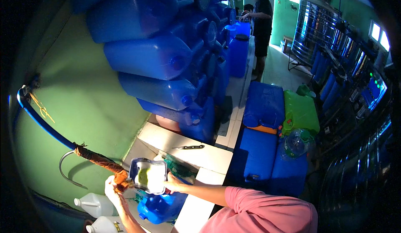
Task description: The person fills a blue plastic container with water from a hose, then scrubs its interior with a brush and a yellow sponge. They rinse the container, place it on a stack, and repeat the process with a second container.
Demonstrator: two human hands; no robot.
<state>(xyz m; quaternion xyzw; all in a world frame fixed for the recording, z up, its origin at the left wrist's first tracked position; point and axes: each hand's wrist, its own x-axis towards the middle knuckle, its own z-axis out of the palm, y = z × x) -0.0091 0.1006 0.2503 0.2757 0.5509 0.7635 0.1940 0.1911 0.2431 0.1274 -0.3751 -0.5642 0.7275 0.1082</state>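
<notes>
My left hand grips the end of a blue hose, where brown and orange wrapping covers it. My right hand holds the side of a squarish plastic container with a dark blue rim. Bright light washes out its inside, where a greenish patch shows; I cannot tell what that is. The container is tilted, and the hose's wrapped end is beside its left side. Below it, a blue plastic jug lies in the tiled basin. Green netting is bunched behind the container.
A knife with a dark handle lies on the tiled ledge. Stacked blue water jugs rise ahead. Translucent white jugs stand lower left. Blue containers and a green one sit at right. A person stands farther back.
</notes>
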